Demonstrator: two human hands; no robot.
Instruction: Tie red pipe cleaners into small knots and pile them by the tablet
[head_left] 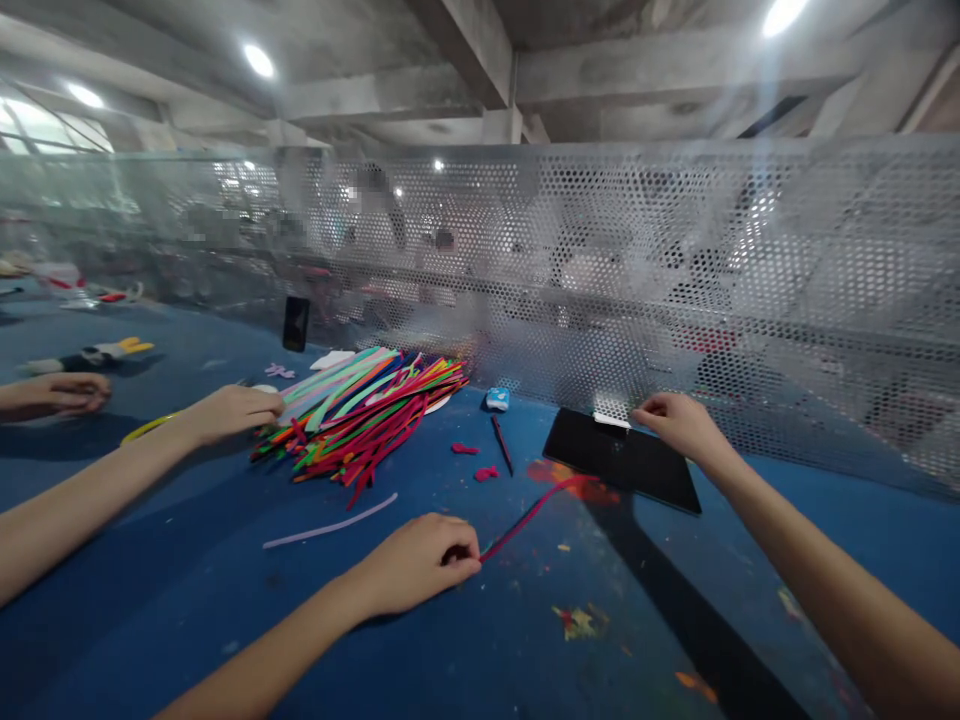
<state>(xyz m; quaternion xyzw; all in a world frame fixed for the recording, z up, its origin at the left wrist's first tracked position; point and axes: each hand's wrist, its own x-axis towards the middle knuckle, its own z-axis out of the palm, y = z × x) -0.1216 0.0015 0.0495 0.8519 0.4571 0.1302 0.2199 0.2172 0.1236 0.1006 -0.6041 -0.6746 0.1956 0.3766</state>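
My left hand [421,562] rests low over the blue table, its thumb and fingers pinching one end of a red pipe cleaner [525,520]. The pipe cleaner curves away to the right, its far end near an orange paint stain. My right hand [684,428] hovers by the far edge of a black tablet [622,455], thumb and fingers pressed together. A small white piece [612,421] sits at the tablet's edge beside these fingertips; whether they hold anything is hidden. Two small twisted red pieces [486,473] and a dark pen [502,446] lie between my hands.
Another person's hand [238,412] touches a large pile of coloured pipe cleaners [367,420]. A further hand [71,394] is at far left. A lilac pipe cleaner [330,522] lies nearby. A phone [296,323] leans against the perforated metal screen [525,270] behind the table.
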